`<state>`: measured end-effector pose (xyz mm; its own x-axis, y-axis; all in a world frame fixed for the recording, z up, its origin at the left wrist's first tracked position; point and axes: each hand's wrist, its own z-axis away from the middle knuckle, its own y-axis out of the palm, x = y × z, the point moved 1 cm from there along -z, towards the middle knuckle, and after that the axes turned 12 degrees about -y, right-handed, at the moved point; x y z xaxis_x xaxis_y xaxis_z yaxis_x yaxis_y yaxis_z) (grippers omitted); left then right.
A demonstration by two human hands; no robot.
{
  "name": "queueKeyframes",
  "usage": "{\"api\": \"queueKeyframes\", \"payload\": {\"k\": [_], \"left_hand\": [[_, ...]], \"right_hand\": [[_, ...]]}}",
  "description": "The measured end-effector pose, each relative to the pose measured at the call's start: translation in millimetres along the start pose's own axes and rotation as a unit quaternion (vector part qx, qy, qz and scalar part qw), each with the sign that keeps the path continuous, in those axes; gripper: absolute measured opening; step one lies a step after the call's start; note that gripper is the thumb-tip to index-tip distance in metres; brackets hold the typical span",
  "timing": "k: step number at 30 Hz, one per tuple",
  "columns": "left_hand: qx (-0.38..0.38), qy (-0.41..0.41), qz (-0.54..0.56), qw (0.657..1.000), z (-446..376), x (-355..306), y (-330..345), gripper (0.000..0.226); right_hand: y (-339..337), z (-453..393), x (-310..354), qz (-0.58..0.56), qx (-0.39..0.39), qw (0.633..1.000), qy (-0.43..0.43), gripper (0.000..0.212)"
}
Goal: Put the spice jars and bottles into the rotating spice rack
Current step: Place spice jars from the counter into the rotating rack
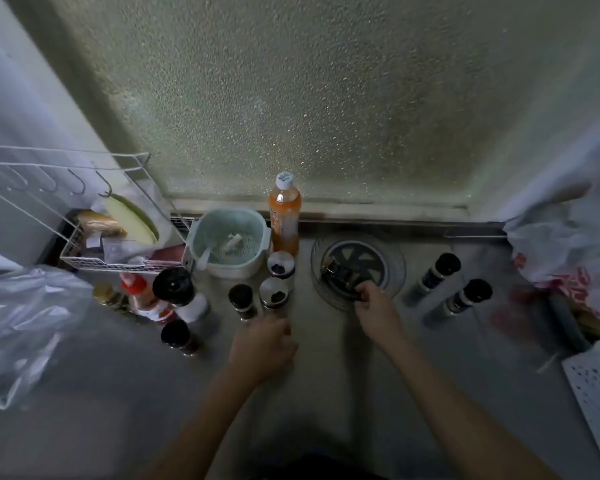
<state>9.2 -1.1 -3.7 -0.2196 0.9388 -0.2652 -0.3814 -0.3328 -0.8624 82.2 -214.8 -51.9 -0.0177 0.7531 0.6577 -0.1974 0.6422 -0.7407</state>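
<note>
While my right hand pinches something small and dark at the near rim of the round rotating rack on the counter, my left hand curls just below a silver-lidded jar; whether it grips the jar I cannot tell. Two dark-capped jars stand right of the rack, and more jars cluster to its left.

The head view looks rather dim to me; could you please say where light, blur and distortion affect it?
Head view: dim, lit mainly through the frosted textured window; wide-angle bending curves the white wire shelf and edges; the left hand and right hand are motion-blurred; the round clear rotating spice rack is dark and its detail hard to read.
</note>
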Motion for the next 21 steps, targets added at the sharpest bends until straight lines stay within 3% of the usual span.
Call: {"api": "queueKeyframes", "payload": {"k": [3,8,14,21], "left_hand": [[-0.011,-0.01,-0.107,0.994,2.2,1.1,9.4,0.03],[-0.027,-0.082,-0.096,0.992,3.3,-1.0,19.2,0.028],[0.078,-0.177,-0.151,0.969,0.8,-0.6,15.7,0.039],[0.017,-0.166,-0.03,0.985,-12.6,-12.0,10.5,0.028]], "right_hand": [[-9.9,-12.8,-1.8,0.027,-0.047,0.998,-0.021,0.033],[-13.4,-30.7,-7.0,0.053,0.015,0.998,-0.028,0.045],[-13.9,-36.5,-11.9,0.03,0.023,0.998,-0.044,0.038],[-30.6,-40.4,-0.9,-0.124,-0.091,0.982,-0.113,0.04]]}}
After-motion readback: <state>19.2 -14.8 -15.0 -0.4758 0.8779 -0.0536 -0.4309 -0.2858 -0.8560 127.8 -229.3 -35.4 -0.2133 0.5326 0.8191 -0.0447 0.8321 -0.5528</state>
